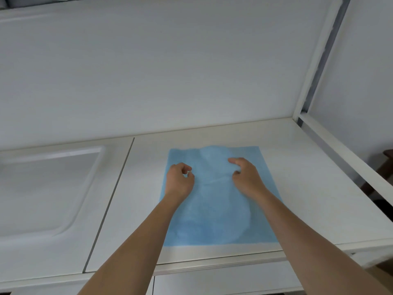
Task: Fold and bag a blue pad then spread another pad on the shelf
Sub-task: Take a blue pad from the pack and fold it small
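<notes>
Pad: blue pad (221,209) lies flat on the right-hand panel of the white shelf (308,188), roughly square; a low ridge and a faint crease run through its far half between the hands.
Pad edges: far edge stops short of the back wall (170,71), with a strip of bare shelf between. Near edge lies just inside the shelf's front lip. Left edge passes under the left forearm; right edge passes under the right forearm.
Seam: a dark joint (110,201) splits the shelf into two panels; it sits well left of the pad.
Left panel: holds a shallow recessed tray shape (49,188) with rounded corners, apart from the pad.
Right side: a white frame rail (340,156) runs along the shelf's right edge, and an upright post (316,60) rises at the back corner. Bare shelf lies between pad and rail.
Open room: bare surface on all sides of the pad, widest to the left and right.
Left hand (179,179): palm down over the pad's far left part, fingers curled in, thumb and forefinger tips close together at the pad surface; cannot tell whether fabric is caught between them.
Right hand (246,175): palm down over the far right part, forefinger stretched toward the ridge, thumb tucked beneath, loosely half-closed; an actual grip on the fabric cannot be told.
Arms: both forearms bare, reaching forward from the near edge, converging slightly toward the pad's far half.
</notes>
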`<state>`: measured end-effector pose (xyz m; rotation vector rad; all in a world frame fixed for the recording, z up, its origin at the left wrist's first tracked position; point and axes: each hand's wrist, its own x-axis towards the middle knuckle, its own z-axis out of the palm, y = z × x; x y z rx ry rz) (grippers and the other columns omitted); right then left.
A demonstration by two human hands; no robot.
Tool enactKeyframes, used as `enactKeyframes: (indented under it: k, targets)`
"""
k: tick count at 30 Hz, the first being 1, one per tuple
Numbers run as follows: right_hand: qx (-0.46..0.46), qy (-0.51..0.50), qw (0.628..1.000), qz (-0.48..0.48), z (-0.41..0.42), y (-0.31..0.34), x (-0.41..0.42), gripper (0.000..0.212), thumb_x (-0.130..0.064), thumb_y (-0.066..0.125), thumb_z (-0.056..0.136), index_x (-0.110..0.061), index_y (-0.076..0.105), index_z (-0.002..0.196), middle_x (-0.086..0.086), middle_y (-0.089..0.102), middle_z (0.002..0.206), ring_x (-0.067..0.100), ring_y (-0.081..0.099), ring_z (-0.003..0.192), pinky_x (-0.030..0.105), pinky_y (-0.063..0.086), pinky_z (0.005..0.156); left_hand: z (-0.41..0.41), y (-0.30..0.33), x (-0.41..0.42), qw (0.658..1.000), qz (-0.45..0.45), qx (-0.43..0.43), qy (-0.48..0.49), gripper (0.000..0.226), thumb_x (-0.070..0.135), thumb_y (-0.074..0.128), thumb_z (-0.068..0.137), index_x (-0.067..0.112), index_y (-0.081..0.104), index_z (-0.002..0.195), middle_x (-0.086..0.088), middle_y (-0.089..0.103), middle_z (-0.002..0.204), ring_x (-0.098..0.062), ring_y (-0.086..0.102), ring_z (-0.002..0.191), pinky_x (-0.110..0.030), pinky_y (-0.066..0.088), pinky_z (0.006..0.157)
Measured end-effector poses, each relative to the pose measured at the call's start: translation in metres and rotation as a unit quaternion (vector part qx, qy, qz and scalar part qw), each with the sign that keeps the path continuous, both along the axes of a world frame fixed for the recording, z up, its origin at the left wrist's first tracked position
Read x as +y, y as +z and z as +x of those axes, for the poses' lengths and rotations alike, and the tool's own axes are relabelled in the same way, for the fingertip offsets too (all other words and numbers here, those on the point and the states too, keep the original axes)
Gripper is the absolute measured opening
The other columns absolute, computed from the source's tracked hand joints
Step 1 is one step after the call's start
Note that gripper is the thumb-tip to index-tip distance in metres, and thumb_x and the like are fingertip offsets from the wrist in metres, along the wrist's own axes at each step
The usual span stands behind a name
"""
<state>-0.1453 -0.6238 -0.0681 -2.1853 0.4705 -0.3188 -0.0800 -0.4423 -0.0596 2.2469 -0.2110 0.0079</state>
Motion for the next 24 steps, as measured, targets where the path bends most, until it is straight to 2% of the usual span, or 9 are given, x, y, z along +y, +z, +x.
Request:
enactKeyframes:
  k: [3, 5, 7, 10, 12, 15, 17, 21, 24]
  targets:
    - [0.066, 0.011, 0.998, -0.002, -0.005, -0.014, -0.006, 0.056, 0.006, 0.045, 0.083, -0.003, 0.044, 0.138, 0.01, 0.04, 0.146, 0.022, 0.037, 0.135, 0.022, 0.024, 0.109, -0.001, -0.008, -0.005, 0.996, 0.089, 0.012, -0.012, 0.024, 0.016, 0.057, 0.088, 0.015, 0.063, 0.111, -0.002, 0.051, 0.126, -0.02, 0.045, 0.117, -0.028, 0.036, 0.094]
    - [0.081, 0.024, 0.996, -0.004, -0.007, -0.018, -0.007, 0.057, 0.006, 0.044, 0.084, -0.003, 0.04, 0.141, 0.009, 0.034, 0.15, 0.022, 0.032, 0.139, 0.021, 0.021, 0.11, -0.002, -0.01, -0.006, 0.99, 0.141, 0.015, -0.023, 0.028, 0.019, 0.055, 0.089, 0.018, 0.06, 0.116, 0.003, 0.045, 0.134, -0.02, 0.037, 0.126, -0.032, 0.029, 0.101]
    - [0.037, 0.026, 0.999, -0.005, -0.009, -0.016, -0.008, 0.059, 0.009, 0.042, 0.083, -0.004, 0.041, 0.141, 0.007, 0.032, 0.151, 0.018, 0.031, 0.139, 0.017, 0.019, 0.11, -0.001, -0.01, -0.008, 0.986, 0.165, 0.015, -0.034, 0.033, 0.019, 0.054, 0.089, 0.019, 0.057, 0.122, 0.005, 0.04, 0.142, -0.02, 0.033, 0.131, -0.036, 0.026, 0.104]
    - [-0.106, -0.013, 0.994, -0.004, -0.012, -0.009, -0.012, 0.063, 0.017, 0.037, 0.078, -0.005, 0.049, 0.136, 0.003, 0.041, 0.145, 0.005, 0.037, 0.13, -0.001, 0.019, 0.101, 0.002, -0.009, -0.011, 0.986, 0.163, 0.009, -0.041, 0.039, 0.017, 0.052, 0.089, 0.02, 0.052, 0.128, 0.005, 0.032, 0.15, -0.019, 0.027, 0.137, -0.04, 0.023, 0.109]
    - [-0.129, -0.054, 0.99, 0.0, -0.016, -0.008, -0.019, 0.062, 0.017, 0.037, 0.079, -0.004, 0.05, 0.135, 0.002, 0.043, 0.143, 0.002, 0.039, 0.125, -0.004, 0.021, 0.095, 0.003, -0.009, -0.013, 0.985, 0.162, 0.007, -0.055, 0.042, 0.016, 0.051, 0.09, 0.021, 0.05, 0.132, 0.006, 0.029, 0.153, -0.017, 0.025, 0.14, -0.041, 0.021, 0.111]
    - [-0.027, -0.092, 0.995, -0.008, -0.023, -0.015, -0.029, 0.057, 0.007, 0.041, 0.082, -0.007, 0.045, 0.138, 0.004, 0.041, 0.144, 0.016, 0.041, 0.131, 0.017, 0.029, 0.106, 0.004, -0.013, -0.015, 0.976, 0.198, 0.024, -0.091, 0.046, 0.024, 0.052, 0.093, 0.024, 0.044, 0.138, 0.006, 0.022, 0.157, -0.015, 0.018, 0.144, -0.041, 0.017, 0.113]
    - [0.031, -0.096, 0.995, -0.007, -0.024, -0.021, -0.034, 0.056, 0.001, 0.044, 0.084, -0.009, 0.043, 0.139, 0.006, 0.041, 0.143, 0.022, 0.041, 0.131, 0.028, 0.031, 0.106, 0.006, -0.016, -0.016, 0.967, 0.224, 0.037, -0.113, 0.053, 0.035, 0.055, 0.092, 0.026, 0.039, 0.142, 0.006, 0.016, 0.158, -0.015, 0.013, 0.146, -0.04, 0.015, 0.115]
    - [0.056, -0.097, 0.994, -0.001, -0.02, -0.021, -0.039, 0.051, -0.014, 0.049, 0.087, -0.021, 0.045, 0.137, 0.004, 0.047, 0.137, 0.021, 0.044, 0.127, 0.033, 0.036, 0.1, 0.008, -0.022, -0.016, 0.956, 0.252, 0.064, -0.134, 0.065, 0.043, 0.058, 0.09, 0.026, 0.032, 0.146, 0.005, 0.011, 0.16, -0.016, 0.009, 0.147, -0.04, 0.013, 0.116]
    - [0.045, -0.108, 0.993, 0.01, -0.013, -0.017, -0.043, 0.044, -0.023, 0.052, 0.088, -0.027, 0.052, 0.132, 0.001, 0.051, 0.132, 0.018, 0.048, 0.123, 0.032, 0.039, 0.095, 0.008, -0.026, -0.013, 0.954, 0.257, 0.075, -0.131, 0.069, 0.046, 0.06, 0.088, 0.026, 0.03, 0.147, 0.006, 0.011, 0.16, -0.015, 0.008, 0.147, -0.038, 0.013, 0.116]
